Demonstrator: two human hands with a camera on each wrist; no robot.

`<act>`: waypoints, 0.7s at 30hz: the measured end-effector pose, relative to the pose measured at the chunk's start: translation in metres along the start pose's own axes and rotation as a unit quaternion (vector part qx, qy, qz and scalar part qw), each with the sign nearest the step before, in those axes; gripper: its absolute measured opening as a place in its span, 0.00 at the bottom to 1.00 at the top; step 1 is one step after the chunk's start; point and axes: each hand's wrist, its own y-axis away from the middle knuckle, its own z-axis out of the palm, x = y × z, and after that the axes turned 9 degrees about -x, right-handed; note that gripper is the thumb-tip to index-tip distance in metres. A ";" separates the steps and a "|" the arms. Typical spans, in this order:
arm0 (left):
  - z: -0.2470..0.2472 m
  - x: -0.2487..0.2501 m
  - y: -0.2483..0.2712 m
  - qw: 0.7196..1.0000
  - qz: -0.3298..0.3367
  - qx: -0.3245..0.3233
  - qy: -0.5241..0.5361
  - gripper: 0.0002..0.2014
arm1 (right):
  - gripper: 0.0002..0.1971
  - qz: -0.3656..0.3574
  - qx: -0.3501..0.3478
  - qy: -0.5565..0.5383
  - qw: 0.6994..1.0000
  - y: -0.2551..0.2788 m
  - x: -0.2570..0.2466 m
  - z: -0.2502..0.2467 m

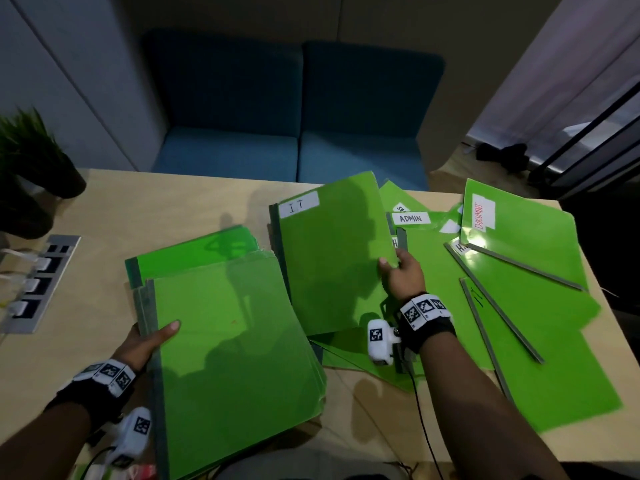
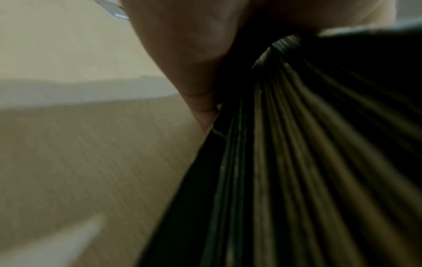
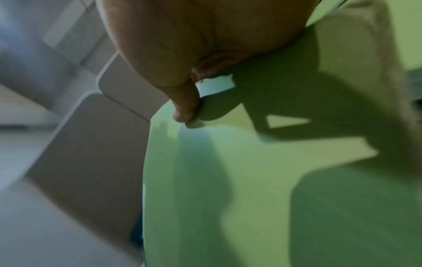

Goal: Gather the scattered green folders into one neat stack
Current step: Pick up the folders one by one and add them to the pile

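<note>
Pinching the IT folder [image 1: 332, 258], right hand [image 1: 403, 277]; left hand [image 1: 145, 344] grips stack [image 1: 235, 344]; fingers hidden.

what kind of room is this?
Probably an office meeting nook: labelled green folders such as ADMIN and IT lie on a wooden table with a built-in socket strip, and a blue sofa stands behind it.
</note>
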 end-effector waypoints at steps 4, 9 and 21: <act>0.000 0.002 0.002 1.000 -0.001 -0.003 -0.009 0.46 | 0.26 -0.009 0.042 -0.072 0.996 -0.003 -0.017 -0.039; 0.002 0.002 0.000 1.000 0.003 0.009 -0.029 0.42 | 0.37 0.143 0.046 0.044 0.988 -0.002 0.030 -0.089; -0.005 -0.002 -0.005 1.000 -0.001 0.008 -0.024 0.47 | 0.38 0.085 0.021 0.305 0.948 0.024 0.053 -0.020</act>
